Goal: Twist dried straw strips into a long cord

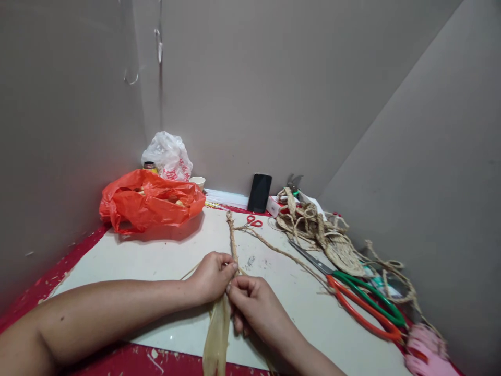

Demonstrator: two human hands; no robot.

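You face a pale yellow strip [217,329], tan cord [231,235], off-white board [156,261], orange-red bag [152,209], white bag [167,151] lettered in red, and scissors [334,274] with green and orange handles.

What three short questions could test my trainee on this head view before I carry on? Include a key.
1. True or false: in this view, the small red-handled scissors lie to the right of the orange-red plastic bag.
2. What colours are the two handles of the large scissors?
3. The left hand is:
A) inside the plastic bag
B) at the near end of the twisted cord
C) on the large scissors

Key:
1. True.
2. One green, one orange.
3. B.
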